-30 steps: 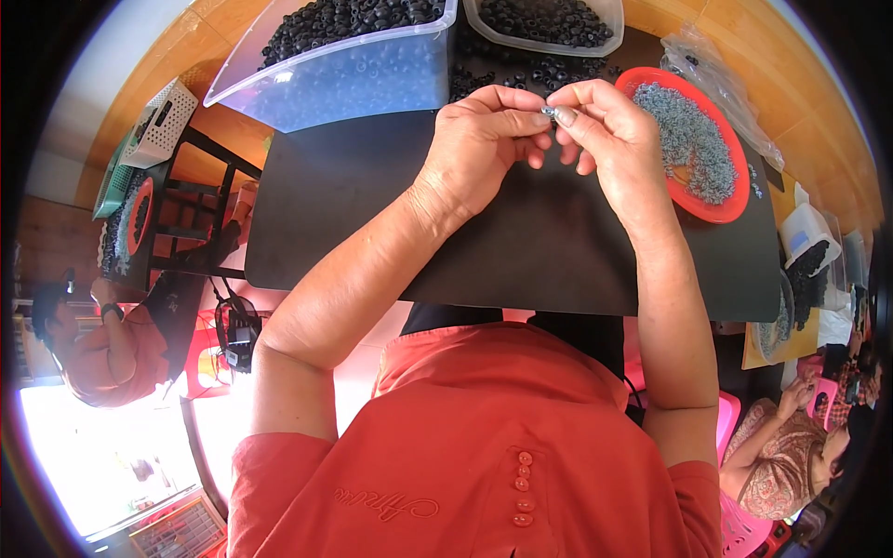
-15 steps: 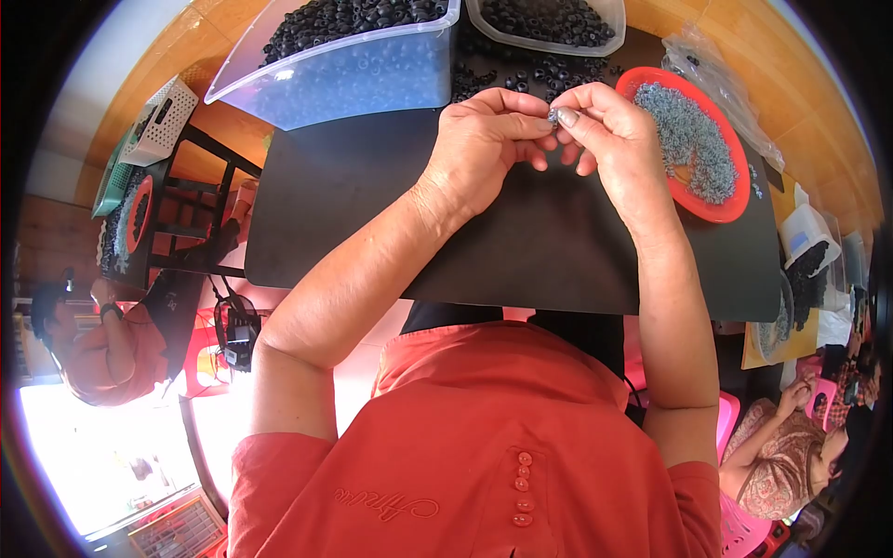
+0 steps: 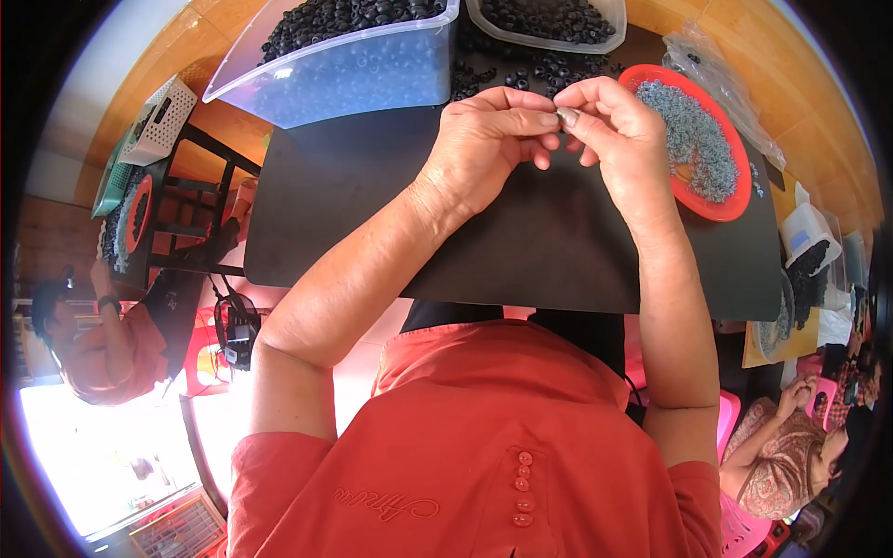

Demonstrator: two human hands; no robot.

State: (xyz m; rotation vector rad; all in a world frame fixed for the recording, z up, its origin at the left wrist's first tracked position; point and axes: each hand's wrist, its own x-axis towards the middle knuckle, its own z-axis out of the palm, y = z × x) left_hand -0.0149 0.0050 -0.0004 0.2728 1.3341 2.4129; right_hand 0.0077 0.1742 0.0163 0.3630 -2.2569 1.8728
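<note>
Fingertips of the left hand (image 3: 484, 149) and right hand (image 3: 619, 139) were pinched shut together on a small metal part (image 3: 564, 116), held above the black mat (image 3: 372, 205), between both hands, nearer neither.

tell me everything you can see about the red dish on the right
The red dish is round and shallow, plastic by its look, lying flat on the black mat at the table's right side. A heap of small grey metal pieces fills most of it. The right hand hovers just left of it; contact cannot be told.
</note>
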